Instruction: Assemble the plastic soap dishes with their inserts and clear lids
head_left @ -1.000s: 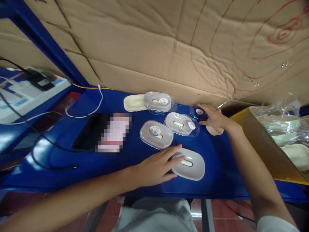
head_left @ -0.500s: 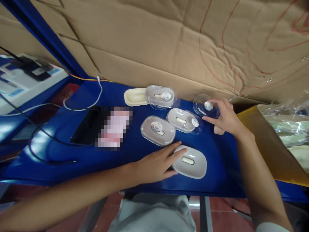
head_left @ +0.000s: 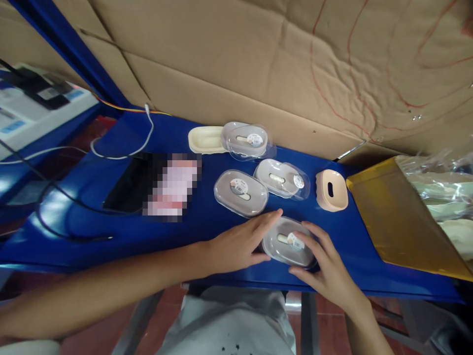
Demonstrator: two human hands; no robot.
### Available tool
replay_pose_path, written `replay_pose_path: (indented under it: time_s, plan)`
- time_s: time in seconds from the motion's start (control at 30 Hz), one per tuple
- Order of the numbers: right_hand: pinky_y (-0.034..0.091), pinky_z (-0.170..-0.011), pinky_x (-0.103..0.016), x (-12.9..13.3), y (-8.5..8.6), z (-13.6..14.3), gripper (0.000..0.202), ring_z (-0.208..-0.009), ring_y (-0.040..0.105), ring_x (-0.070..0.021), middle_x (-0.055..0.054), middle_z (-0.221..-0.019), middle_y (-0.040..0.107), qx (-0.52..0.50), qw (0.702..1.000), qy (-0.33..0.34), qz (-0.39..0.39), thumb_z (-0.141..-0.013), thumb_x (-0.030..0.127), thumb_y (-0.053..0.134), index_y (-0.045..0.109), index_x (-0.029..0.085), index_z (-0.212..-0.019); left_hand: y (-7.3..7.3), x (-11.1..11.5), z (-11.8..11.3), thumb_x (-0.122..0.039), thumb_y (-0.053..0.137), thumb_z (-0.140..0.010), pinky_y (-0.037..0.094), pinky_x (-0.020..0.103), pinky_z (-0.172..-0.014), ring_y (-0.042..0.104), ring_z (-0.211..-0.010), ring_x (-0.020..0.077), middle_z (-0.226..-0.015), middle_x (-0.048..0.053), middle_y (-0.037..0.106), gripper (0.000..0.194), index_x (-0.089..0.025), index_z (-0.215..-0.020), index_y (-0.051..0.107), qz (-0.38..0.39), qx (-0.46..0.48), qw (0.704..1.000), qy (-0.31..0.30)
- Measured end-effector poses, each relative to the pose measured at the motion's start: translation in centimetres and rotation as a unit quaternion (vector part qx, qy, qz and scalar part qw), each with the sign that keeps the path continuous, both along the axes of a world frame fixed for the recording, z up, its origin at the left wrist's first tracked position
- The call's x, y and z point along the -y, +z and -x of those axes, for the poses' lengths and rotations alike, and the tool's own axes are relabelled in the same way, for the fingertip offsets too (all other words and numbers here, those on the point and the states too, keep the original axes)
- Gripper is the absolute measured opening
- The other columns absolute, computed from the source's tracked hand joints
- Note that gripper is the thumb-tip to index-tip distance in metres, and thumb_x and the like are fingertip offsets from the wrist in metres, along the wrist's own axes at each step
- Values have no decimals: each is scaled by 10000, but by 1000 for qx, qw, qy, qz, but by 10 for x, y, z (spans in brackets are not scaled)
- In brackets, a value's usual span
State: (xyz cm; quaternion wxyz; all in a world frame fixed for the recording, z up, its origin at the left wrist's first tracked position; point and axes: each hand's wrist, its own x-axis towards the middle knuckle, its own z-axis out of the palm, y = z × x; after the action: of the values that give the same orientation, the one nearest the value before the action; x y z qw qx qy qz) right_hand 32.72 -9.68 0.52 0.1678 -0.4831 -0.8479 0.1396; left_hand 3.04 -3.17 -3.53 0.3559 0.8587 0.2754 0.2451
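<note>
Near the table's front edge lies a grey oval soap dish with a cream slot in its middle. My left hand holds its left end between thumb and fingers. A clear lid with a round white label lies over this dish. My right hand grips the lid's right end, fingers behind and thumb in front. Just behind is another lidded grey soap dish. To its right, a third grey soap dish has a clear lid shifted rightward on it.
At the back, a cream dish touches a grey dish with an offset clear lid. A peach slotted piece stands by a yellow-edged carton. A blurred-out screen and cables are at left; cardboard stands behind.
My right hand has brought the clear lid from the back right onto the front soap dish. The peach piece is now uncovered to view. My left hand has stayed at the dish.
</note>
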Motion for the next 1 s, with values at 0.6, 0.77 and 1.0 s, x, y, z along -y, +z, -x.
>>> replay_pose_path:
  time_s: [0.6, 0.77, 1.0]
  plan:
    - [587, -1129, -712, -2, -1, 5, 857, -1508, 539, -444, -135, -1656, 514, 39, 996, 46, -64, -1003, 437, 772, 337, 405, -1741, 5, -4, 1, -251, 823, -977, 432, 485, -1314, 421, -1631, 335, -1761, 174, 398, 1139, -316, -1778, 16, 3, -16, 1000, -22]
    - [561, -1140, -744, -2, -4, 7, 854, -1527, 510, -460, -128, -1703, 461, 29, 998, 31, -42, -1022, 435, 736, 292, 426, -1752, 7, -3, 2, -261, 798, -1001, 431, 472, -1313, 422, -1630, 340, -1765, 185, 388, 1085, -287, -1780, 42, 0, -26, 1000, -16]
    - [540, -1152, -753, 0, -20, 3, 846, -1554, 454, -473, -134, -1726, 398, 11, 999, 22, -40, -1038, 505, 690, 264, 413, -1763, 5, -2, 1, -277, 778, -1013, 446, 474, -1300, 435, -1621, 348, -1759, 187, 399, 1060, -288, -1784, 51, -3, -23, 1000, -18]
